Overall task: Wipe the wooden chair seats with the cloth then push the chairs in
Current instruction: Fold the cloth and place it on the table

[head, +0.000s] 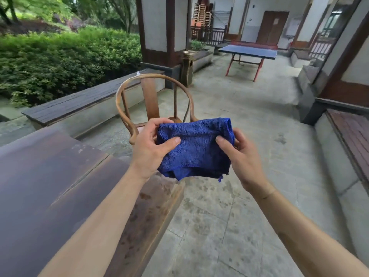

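Observation:
A folded blue cloth (195, 148) hangs in the air between my hands, in front of my chest. My left hand (148, 146) pinches its left edge with the thumb on top. My right hand (239, 156) grips its right edge the same way. Behind the cloth stands a wooden round-backed chair (150, 96), facing me at the end of a dark wooden table (50, 176). Most of the chair seat is hidden by the cloth and my left hand; only a strip of it shows above the cloth.
A long wooden bench (83, 102) runs along the hedge on the left. Another bench ledge (351, 140) lines the right wall. A blue ping-pong table (249, 50) stands farther down the stone-paved walkway, and a pillar (159, 31) rises behind the chair.

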`<state>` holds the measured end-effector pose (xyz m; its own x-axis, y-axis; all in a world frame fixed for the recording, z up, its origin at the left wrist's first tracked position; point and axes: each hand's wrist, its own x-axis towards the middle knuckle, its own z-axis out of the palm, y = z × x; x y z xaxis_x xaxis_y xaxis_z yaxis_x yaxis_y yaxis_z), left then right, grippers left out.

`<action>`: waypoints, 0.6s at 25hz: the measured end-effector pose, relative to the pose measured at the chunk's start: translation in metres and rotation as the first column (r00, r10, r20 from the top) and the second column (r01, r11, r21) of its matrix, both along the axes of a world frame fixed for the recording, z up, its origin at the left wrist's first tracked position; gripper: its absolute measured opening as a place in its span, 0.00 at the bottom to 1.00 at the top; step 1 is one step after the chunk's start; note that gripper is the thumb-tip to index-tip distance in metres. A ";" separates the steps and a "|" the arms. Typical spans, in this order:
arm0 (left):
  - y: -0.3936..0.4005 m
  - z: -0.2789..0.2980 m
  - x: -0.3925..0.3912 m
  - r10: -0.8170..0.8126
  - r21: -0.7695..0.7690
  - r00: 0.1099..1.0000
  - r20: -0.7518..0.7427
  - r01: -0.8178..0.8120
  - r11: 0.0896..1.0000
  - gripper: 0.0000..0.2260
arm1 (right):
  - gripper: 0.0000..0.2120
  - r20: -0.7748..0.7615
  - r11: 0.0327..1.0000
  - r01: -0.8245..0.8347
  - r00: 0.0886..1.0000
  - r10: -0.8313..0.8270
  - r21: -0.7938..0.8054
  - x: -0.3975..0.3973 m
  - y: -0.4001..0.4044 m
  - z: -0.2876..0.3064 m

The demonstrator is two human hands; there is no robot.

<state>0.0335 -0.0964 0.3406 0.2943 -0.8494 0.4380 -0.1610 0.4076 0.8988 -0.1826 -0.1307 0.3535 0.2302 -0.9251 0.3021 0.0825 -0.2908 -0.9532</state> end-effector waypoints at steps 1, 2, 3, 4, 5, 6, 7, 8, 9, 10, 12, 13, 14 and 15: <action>-0.013 -0.001 -0.001 0.027 0.006 1.000 -0.004 -0.027 1.000 0.19 | 0.07 0.000 1.000 -0.023 1.000 0.023 0.009 0.000 -0.019 -0.001; -0.025 -0.003 0.000 0.061 0.011 0.998 -0.007 -0.061 0.998 0.18 | 0.07 0.004 0.998 -0.052 0.999 0.052 0.018 0.004 -0.039 -0.003; -0.033 -0.004 0.003 0.091 0.014 0.996 -0.013 -0.091 0.996 0.18 | 0.07 0.009 0.997 -0.080 0.997 0.080 0.022 0.009 -0.054 -0.005; -0.041 -0.006 0.008 0.122 0.023 0.992 -0.018 -0.122 0.992 0.18 | 0.08 0.016 0.994 -0.111 0.994 0.110 0.026 0.018 -0.069 -0.009; -0.049 -0.009 0.016 0.153 0.034 0.988 -0.025 -0.152 0.988 0.19 | 0.08 0.022 0.989 -0.147 0.989 0.146 0.031 0.029 -0.084 -0.012; -0.056 -0.011 0.026 0.183 0.039 0.983 -0.034 -0.181 0.983 0.19 | 0.08 0.023 0.983 -0.183 0.983 0.183 0.030 0.041 -0.098 -0.015; -0.062 -0.013 0.038 0.216 0.041 0.975 -0.043 -0.215 0.976 0.19 | 0.07 0.016 0.974 -0.223 0.975 0.223 0.032 0.057 -0.113 -0.019; -0.066 -0.014 0.050 0.253 0.042 0.966 -0.051 -0.251 0.967 0.19 | 0.06 0.003 0.966 -0.257 0.966 0.257 0.027 0.073 -0.126 -0.022; -0.070 -0.015 0.062 0.290 0.037 0.955 -0.060 -0.288 0.957 0.18 | 0.05 -0.011 0.957 -0.289 0.957 0.289 0.009 0.089 -0.137 -0.023; -0.074 -0.015 0.075 0.326 0.034 0.943 -0.071 -0.325 0.945 0.18 | 0.04 -0.022 0.947 -0.320 0.947 0.320 -0.011 0.106 -0.148 -0.023; -0.076 -0.017 0.100 0.399 0.056 0.912 -0.093 -0.396 0.917 0.17 | 0.04 -0.041 0.917 -0.398 0.917 0.397 -0.021 0.139 -0.165 -0.024; -0.075 -0.017 0.109 0.425 0.057 0.901 -0.090 -0.421 0.905 0.17 | 0.04 -0.040 0.906 -0.422 0.906 0.421 -0.023 0.151 -0.171 -0.025; -0.074 -0.018 0.120 0.461 0.055 0.884 -0.085 -0.457 0.888 0.17 | 0.03 -0.035 0.891 -0.454 0.891 0.453 -0.019 0.166 -0.177 -0.027; -0.073 -0.021 0.130 0.499 0.064 0.862 -0.085 -0.495 0.867 0.17 | 0.03 -0.036 0.872 -0.490 0.871 0.489 -0.004 0.183 -0.183 -0.029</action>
